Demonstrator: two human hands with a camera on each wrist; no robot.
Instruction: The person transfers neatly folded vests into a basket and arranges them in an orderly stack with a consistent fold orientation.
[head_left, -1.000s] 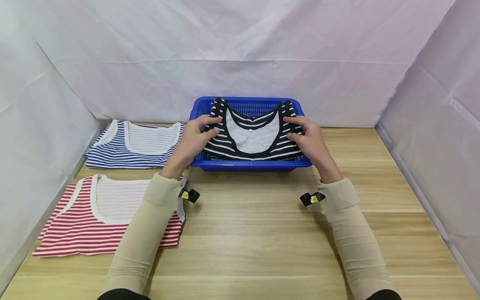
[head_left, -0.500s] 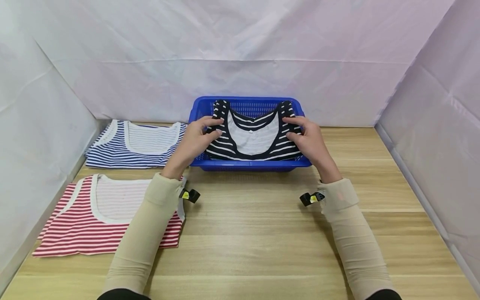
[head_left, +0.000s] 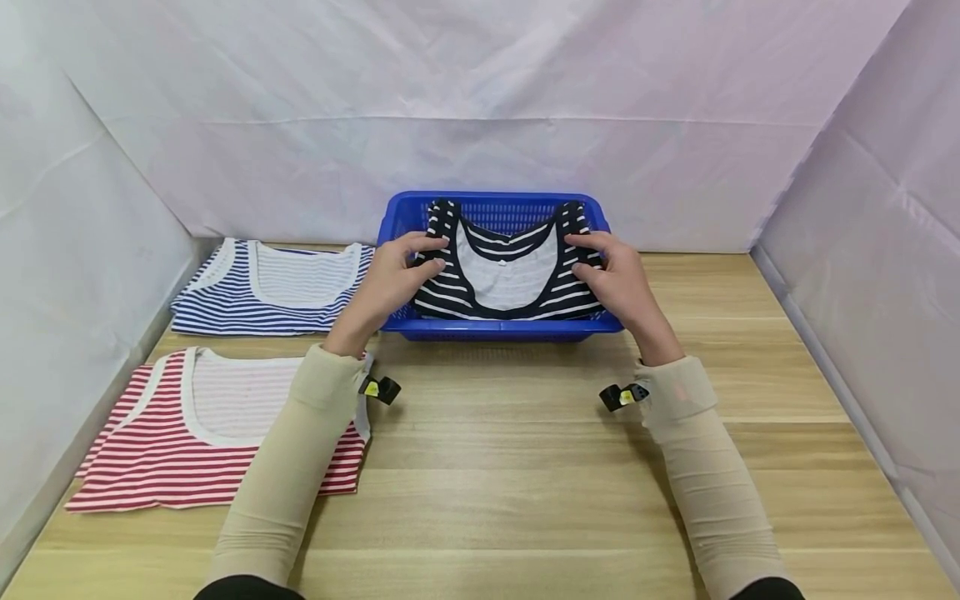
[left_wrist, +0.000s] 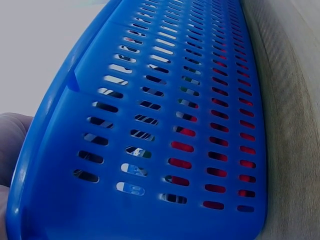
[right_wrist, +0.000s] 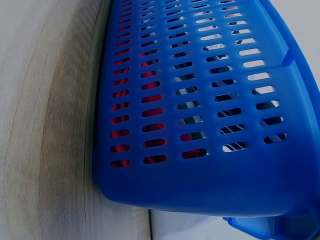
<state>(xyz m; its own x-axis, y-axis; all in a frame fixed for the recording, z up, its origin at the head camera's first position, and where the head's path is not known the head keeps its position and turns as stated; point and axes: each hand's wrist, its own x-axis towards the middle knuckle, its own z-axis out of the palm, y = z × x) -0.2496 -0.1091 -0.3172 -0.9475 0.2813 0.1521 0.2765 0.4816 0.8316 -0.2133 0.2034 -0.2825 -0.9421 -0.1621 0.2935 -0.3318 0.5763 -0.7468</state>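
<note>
A folded black-and-white striped tank top (head_left: 506,312) lies face up in a blue plastic basket (head_left: 502,326), its white inside showing through the scooped neck. My left hand (head_left: 386,275) reaches over the basket's left side, thumb and forefinger apart on the top's left shoulder. On the opposite shoulder rest the thumb and forefinger of my right hand (head_left: 622,271), also apart. The other fingers are mostly hidden. In the left wrist view, part of the hand shows at the left edge beyond the slotted basket wall (left_wrist: 150,215). Red cloth shows through the slots in both wrist views.
Left of the basket lies a folded blue-and-white striped tank top (head_left: 255,312). A red-and-white striped one (head_left: 165,475) lies nearer, partly under my left forearm. The wooden table (head_left: 502,467) has white cloth walls (head_left: 480,83) at its back and sides.
The tank top's left side has shifted slightly right and settled lower in the basket, and my left fingertips moved a little right with it. My right hand has barely moved.
</note>
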